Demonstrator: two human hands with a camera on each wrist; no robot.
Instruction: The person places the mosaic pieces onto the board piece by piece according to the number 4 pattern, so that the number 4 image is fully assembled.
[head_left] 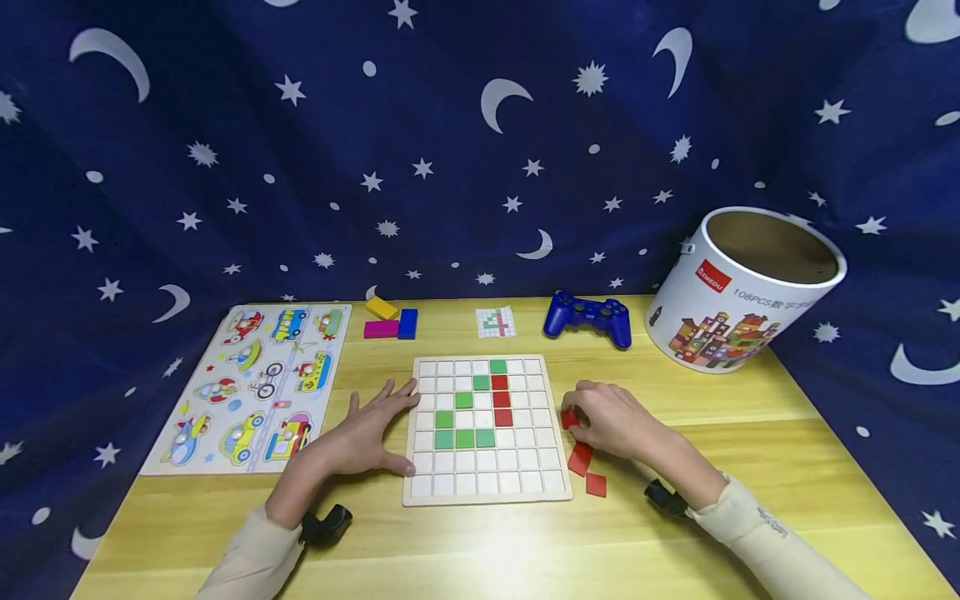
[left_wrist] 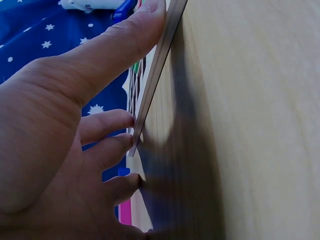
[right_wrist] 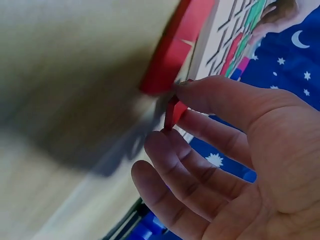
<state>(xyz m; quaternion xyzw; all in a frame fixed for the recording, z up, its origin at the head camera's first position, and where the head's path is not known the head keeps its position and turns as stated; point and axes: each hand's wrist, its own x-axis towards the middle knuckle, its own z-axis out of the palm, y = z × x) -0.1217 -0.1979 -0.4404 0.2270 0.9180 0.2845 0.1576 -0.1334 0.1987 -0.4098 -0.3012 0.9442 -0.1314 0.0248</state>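
A white gridded board [head_left: 487,483] lies on the table, with several green tiles [head_left: 465,438] set in a diagonal and a row. Three red tiles [head_left: 502,399] stand in a column below the topmost green one. My left hand [head_left: 352,442] is spread along the board's left edge, its thumb and some fingertips touching the rim. Just right of the board, my right hand [head_left: 618,421] pinches a red tile [right_wrist: 180,114] between thumb and fingers, as the right wrist view shows. Loose red tiles [head_left: 580,459] lie on the table below that hand.
A small pattern card [head_left: 496,322] lies behind the board, between colored blocks [head_left: 382,329] and a blue game controller [head_left: 587,318]. A vehicle picture board [head_left: 251,383] is at left. A large white bucket [head_left: 738,292] stands at back right, before a starry curtain [head_left: 450,125].
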